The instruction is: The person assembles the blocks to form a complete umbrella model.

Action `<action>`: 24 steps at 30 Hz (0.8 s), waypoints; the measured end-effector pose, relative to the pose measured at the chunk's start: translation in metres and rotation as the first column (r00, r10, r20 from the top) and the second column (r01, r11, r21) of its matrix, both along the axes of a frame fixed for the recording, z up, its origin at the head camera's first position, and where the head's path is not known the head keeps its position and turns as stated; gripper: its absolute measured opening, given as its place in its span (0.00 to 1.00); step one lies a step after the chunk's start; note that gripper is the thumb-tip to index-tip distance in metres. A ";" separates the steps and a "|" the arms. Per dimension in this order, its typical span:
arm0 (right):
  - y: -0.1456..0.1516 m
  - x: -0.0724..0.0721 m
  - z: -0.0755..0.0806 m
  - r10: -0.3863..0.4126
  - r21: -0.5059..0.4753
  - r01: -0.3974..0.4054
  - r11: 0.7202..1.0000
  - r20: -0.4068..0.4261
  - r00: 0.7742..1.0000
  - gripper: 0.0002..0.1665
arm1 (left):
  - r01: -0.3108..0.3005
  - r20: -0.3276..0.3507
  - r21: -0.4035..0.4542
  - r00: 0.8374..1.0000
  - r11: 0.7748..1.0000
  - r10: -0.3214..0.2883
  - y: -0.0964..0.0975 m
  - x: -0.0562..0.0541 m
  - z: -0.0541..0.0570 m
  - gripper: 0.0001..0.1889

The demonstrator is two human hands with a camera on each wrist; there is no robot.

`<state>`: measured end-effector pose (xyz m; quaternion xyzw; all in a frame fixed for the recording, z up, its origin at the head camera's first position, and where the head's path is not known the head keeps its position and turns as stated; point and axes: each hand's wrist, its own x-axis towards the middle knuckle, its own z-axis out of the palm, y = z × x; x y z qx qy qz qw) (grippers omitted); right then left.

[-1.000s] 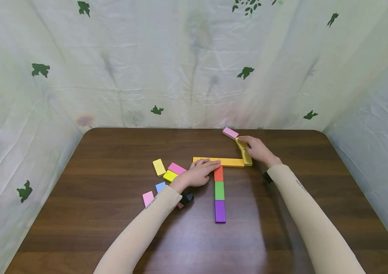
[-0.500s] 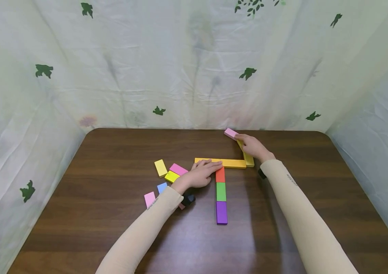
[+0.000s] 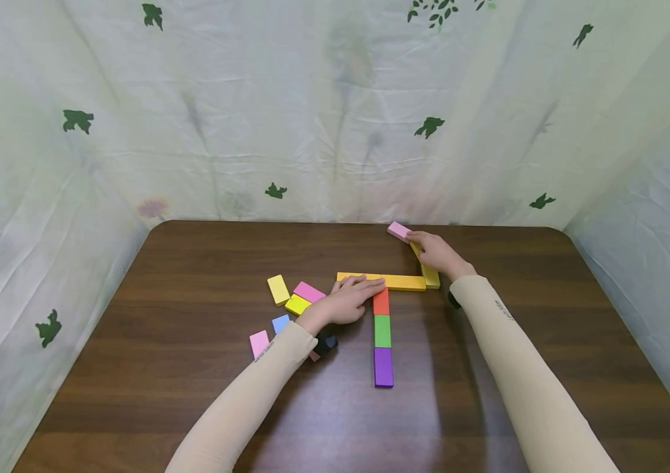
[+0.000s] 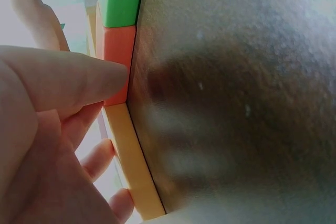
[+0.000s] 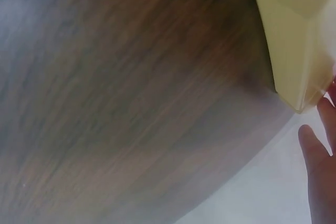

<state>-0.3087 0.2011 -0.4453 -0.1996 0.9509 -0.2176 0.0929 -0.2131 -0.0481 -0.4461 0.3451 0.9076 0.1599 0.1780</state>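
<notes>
Flat blocks form a joined line on the table. My left hand [image 3: 343, 304] rests with outstretched fingers on the orange blocks [image 3: 404, 282] and the far end of the red block [image 3: 381, 303]. In the left wrist view its thumb [image 4: 79, 80] lies against the red block's side. Green [image 3: 382, 330] and purple [image 3: 383, 368] blocks run on from the red one. At the right end, two yellow blocks [image 3: 431, 278] lead away, partly under my right hand [image 3: 438, 255]. Its fingertips touch the near end of a light pink block [image 3: 397, 230]; its thumb is hidden.
Loose blocks lie left of the line: yellow [image 3: 278, 290], pink [image 3: 309, 292], bright yellow [image 3: 297, 304], blue [image 3: 280, 323] and light pink [image 3: 259, 343], with another partly under the left wrist. The table's back edge meets a pale curtain [image 3: 223, 131] just beyond the light pink block.
My right hand has shifted slightly left, from the yellow blocks to the near end of the light pink block. My left hand has stayed in place.
</notes>
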 end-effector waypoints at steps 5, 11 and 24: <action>0.004 0.003 0.000 -0.021 -0.066 0.022 0.998 0.010 1.000 0.33 | 0.001 0.004 -0.015 1.000 1.000 -0.001 0.001 -0.001 0.000 0.32; 0.011 0.010 0.004 0.002 -0.145 -0.008 0.989 -0.044 0.999 0.31 | 0.010 -0.035 -0.048 0.999 0.999 -0.011 0.002 0.000 0.004 0.30; 0.021 0.030 0.006 0.039 -0.189 -0.049 0.981 -0.057 0.998 0.31 | 0.020 -0.122 -0.054 0.992 0.998 -0.026 0.004 0.002 0.006 0.28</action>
